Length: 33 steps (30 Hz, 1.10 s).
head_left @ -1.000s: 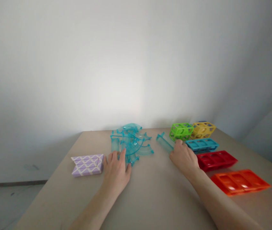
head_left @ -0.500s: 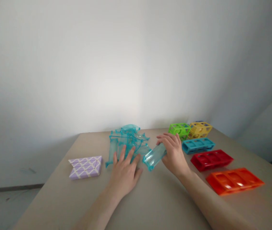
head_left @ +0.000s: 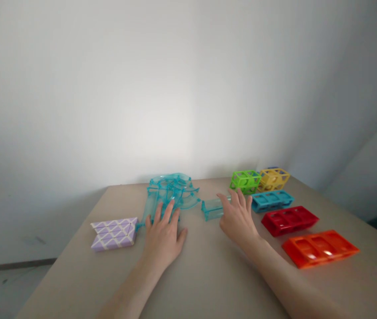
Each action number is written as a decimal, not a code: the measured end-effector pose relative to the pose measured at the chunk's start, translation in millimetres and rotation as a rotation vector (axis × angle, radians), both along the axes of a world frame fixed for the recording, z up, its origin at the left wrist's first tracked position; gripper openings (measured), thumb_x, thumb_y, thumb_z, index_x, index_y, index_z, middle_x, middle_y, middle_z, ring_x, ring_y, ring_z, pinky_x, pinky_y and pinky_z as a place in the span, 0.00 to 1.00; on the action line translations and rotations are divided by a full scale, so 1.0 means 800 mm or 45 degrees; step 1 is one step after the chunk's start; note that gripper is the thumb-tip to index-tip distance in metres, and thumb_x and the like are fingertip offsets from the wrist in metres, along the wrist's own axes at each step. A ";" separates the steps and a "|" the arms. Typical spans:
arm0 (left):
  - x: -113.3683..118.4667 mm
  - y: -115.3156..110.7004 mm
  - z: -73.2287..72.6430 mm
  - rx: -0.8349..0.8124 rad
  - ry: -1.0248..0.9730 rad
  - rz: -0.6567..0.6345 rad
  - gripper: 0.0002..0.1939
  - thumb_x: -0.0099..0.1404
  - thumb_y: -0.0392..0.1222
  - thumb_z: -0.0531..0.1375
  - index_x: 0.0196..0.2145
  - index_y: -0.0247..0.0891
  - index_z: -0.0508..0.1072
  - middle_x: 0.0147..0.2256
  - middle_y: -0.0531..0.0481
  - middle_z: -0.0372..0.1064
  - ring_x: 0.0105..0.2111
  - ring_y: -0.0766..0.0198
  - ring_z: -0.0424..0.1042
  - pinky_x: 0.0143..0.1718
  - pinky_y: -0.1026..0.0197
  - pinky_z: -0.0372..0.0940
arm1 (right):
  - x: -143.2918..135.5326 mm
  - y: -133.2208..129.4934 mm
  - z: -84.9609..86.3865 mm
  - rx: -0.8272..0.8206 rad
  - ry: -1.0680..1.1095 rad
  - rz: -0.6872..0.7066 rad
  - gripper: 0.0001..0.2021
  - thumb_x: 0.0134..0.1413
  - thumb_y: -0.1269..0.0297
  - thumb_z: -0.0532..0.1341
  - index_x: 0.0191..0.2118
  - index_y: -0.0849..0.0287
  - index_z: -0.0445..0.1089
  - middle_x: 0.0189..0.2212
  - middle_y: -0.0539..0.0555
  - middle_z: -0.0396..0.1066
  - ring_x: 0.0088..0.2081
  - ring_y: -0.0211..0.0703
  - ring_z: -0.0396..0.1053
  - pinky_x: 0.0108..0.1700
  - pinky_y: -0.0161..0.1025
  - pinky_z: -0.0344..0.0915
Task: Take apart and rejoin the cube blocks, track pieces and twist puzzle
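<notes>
A heap of clear blue plastic track pieces [head_left: 171, 184], some straight and some curved, lies toward the back of the table. My left hand [head_left: 162, 235] is at its near side, fingers spread, the fingertips over a straight piece. One separate straight track piece [head_left: 213, 209] rests on the table to the right of the heap. Over this piece's right end is my right hand [head_left: 240, 219], fingers stretched out and not gripping; whether it touches the piece I cannot tell. That end is partly hidden behind the hand.
A purple and white folding snake puzzle [head_left: 115, 234] lies at the left, close to the heap. Along the right stand plastic frame blocks: green [head_left: 245, 181], yellow [head_left: 273, 178], blue [head_left: 271, 200], red [head_left: 290, 220] and orange [head_left: 320, 249]. A wall [head_left: 182, 88] rises behind the table.
My right hand has set the straight track piece down and let go; it was held tilted before. My left hand has shifted slightly left, and a straight piece in the heap now reaches nearer the puzzle.
</notes>
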<state>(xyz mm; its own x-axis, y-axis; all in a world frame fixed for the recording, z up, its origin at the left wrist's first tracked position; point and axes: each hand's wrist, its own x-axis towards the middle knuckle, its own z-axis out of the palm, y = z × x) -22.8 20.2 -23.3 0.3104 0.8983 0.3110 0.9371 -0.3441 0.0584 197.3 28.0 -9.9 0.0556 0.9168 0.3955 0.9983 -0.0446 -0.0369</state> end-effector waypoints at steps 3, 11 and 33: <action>0.001 0.001 0.000 0.010 -0.013 0.040 0.25 0.67 0.49 0.52 0.59 0.41 0.65 0.67 0.46 0.48 0.65 0.40 0.47 0.56 0.31 0.53 | -0.012 -0.005 -0.005 -0.050 0.047 0.099 0.31 0.46 0.74 0.59 0.61 0.60 0.62 0.61 0.69 0.56 0.65 0.72 0.47 0.61 0.69 0.46; 0.000 0.002 -0.002 0.007 -0.017 0.069 0.24 0.66 0.48 0.52 0.58 0.43 0.66 0.67 0.45 0.49 0.65 0.41 0.48 0.58 0.32 0.51 | -0.009 0.025 -0.025 0.048 0.090 0.149 0.31 0.53 0.59 0.61 0.62 0.59 0.59 0.62 0.68 0.56 0.65 0.69 0.46 0.62 0.66 0.44; -0.008 0.016 -0.003 0.054 -0.057 0.215 0.24 0.65 0.44 0.52 0.58 0.41 0.66 0.66 0.45 0.51 0.63 0.43 0.52 0.58 0.31 0.52 | -0.006 0.055 -0.042 0.243 0.139 0.248 0.27 0.55 0.61 0.61 0.60 0.64 0.62 0.59 0.70 0.59 0.63 0.65 0.53 0.62 0.62 0.50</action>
